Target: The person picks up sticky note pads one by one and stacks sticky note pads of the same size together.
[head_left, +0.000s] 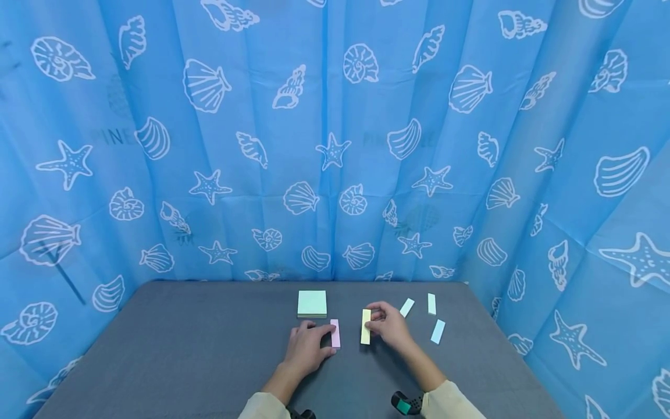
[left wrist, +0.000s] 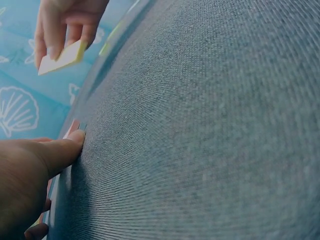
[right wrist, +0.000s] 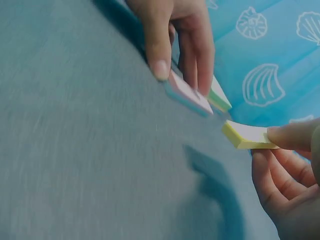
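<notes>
My left hand pinches a narrow pink sticky-note pad at the middle of the table, thumb at its near end. In the right wrist view a bluish layer shows beneath the pink top. My right hand holds a narrow yellow sticky-note pad between thumb and fingers, raised over the table with its shadow below. The two pads stand a short gap apart, both lengthwise away from me. Just behind the left hand lies a pale green square stack of sticky notes.
Three narrow pale strips lie right of my right hand: one beside the fingers, one farther back, and a bluish one nearer. A grey cloth covers the table. Behind it hangs a blue shell-print curtain.
</notes>
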`<state>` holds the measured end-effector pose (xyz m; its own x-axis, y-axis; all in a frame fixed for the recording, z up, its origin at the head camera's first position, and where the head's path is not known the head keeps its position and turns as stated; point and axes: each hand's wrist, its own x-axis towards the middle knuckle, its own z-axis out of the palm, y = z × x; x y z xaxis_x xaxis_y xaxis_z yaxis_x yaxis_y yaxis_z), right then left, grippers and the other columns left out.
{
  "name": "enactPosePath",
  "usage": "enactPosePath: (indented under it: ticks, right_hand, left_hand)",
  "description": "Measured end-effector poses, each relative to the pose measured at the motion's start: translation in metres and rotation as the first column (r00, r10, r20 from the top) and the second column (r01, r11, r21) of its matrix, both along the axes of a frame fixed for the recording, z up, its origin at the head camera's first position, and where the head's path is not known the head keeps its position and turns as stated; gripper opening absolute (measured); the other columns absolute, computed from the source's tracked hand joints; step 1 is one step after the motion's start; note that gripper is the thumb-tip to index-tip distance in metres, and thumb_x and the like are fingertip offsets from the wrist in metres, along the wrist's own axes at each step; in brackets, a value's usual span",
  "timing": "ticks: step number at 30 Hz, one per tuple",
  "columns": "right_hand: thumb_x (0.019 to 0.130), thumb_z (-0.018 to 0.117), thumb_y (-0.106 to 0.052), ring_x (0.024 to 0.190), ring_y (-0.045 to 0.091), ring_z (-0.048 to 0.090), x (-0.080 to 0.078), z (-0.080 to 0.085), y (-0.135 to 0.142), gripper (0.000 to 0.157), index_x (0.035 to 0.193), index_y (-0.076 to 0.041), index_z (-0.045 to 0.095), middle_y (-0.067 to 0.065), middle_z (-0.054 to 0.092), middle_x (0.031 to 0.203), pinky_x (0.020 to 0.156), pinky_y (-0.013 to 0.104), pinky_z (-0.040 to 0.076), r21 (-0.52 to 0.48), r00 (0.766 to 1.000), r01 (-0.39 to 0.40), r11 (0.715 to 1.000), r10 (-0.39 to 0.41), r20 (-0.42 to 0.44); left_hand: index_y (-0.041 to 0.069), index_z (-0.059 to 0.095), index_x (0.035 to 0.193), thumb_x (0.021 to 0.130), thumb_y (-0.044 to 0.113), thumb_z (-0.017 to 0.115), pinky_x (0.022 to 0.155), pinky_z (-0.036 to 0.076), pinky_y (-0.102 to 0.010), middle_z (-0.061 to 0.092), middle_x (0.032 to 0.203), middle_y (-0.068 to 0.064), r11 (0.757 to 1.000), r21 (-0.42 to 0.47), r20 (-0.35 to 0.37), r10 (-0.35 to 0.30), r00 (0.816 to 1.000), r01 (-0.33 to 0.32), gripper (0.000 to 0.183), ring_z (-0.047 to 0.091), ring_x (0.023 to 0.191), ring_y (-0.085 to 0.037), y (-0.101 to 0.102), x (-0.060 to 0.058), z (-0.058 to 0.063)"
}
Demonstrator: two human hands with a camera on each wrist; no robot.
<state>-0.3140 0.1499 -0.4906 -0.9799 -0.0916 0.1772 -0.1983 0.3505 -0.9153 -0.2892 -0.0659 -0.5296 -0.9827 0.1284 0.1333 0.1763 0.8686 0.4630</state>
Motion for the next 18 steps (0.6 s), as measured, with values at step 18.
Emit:
enactPosePath:
  ticks: [18]
  right_hand:
    - [0.083,0.068,0.010,0.064,0.020,0.064,-0.028,-0.018,-0.051,0.031,0.112,0.009,0.062,0.012,0.062,0.079,0.061,0.035,0.057,-0.055,0.994,0.025,0.998,-0.019,0.107]
  left_hand:
    - [0.031,0.064,0.129,0.078,0.040,0.080,0.090,0.040,-0.052,0.062,0.123,-0.003,1.000,-0.010,0.011,-0.006,1.000,0.006,0.054,0.050,0.115,-0.032,-0.001,-0.002,0.001]
